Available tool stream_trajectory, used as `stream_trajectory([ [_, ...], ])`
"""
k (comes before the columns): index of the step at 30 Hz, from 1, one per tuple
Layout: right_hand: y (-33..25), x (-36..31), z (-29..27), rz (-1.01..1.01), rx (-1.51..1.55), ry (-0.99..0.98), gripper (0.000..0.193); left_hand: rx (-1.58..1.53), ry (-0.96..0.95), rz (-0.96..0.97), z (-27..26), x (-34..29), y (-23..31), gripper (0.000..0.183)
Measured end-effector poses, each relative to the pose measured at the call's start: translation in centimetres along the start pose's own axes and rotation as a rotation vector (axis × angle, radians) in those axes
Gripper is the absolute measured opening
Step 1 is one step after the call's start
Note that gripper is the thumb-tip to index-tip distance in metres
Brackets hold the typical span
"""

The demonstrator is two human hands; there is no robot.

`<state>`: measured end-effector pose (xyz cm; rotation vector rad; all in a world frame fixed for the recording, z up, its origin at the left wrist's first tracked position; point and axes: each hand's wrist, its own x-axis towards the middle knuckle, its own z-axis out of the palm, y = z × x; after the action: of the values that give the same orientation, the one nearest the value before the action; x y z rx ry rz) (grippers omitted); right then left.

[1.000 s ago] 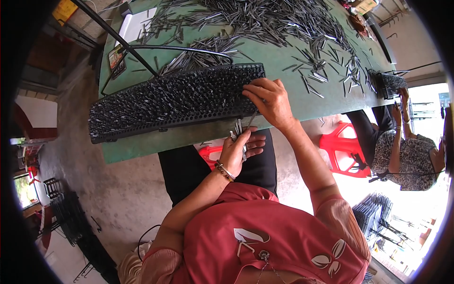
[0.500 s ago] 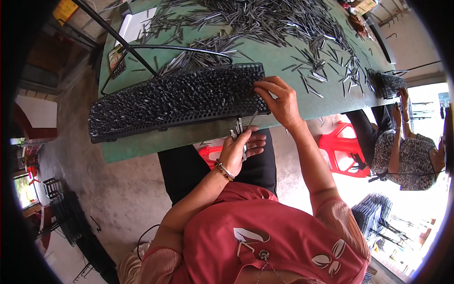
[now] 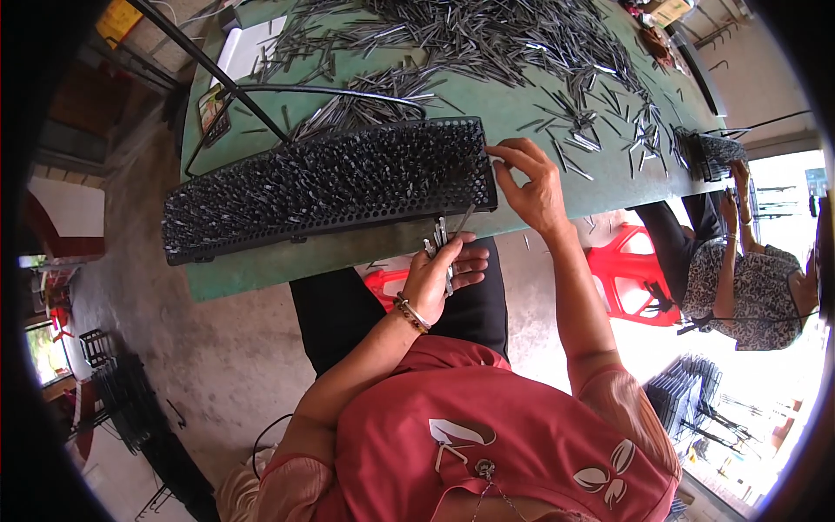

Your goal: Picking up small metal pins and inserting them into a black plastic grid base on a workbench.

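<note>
A long black perforated rack (image 3: 477, 193) lies along the near table edge, its holes densely filled with upright dark slim strips (image 3: 322, 178). Below its right end, my left hand (image 3: 437, 271) is closed around a small bunch of slim metal strips (image 3: 441, 233), which fan out past the thumb. One strip in the bunch slants up toward the rack's front edge. My right hand (image 3: 535, 190) hovers just beside the rack's right end. Its fingers are bent, with thumb and forefinger apart, and I see nothing between them.
Loose metal strips (image 3: 522, 39) are heaped across the green table (image 3: 513, 113). A black rod frame (image 3: 335, 85) rises behind the rack. To the right, another person (image 3: 748, 278) works at a similar rack (image 3: 720, 157), near a red plastic stool (image 3: 628, 270).
My right hand has drawn away from the rack's right end, a little to the right. My left hand and its bunch of strips have stayed in place.
</note>
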<state>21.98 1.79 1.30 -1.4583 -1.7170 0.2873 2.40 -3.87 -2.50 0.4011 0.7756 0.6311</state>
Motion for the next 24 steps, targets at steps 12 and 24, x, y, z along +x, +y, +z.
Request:
stream_trajectory([
  [12, 0.3, 0.5, 0.5, -0.200, -0.187, -0.110, 0.016, 0.004, -0.012, -0.001, 0.1, 0.2, -0.1, 0.027],
  [24, 0.3, 0.1, 0.9, -0.235, -0.210, -0.083, 0.014, -0.011, -0.028, -0.008, 0.2, 0.4, 0.0, 0.028],
])
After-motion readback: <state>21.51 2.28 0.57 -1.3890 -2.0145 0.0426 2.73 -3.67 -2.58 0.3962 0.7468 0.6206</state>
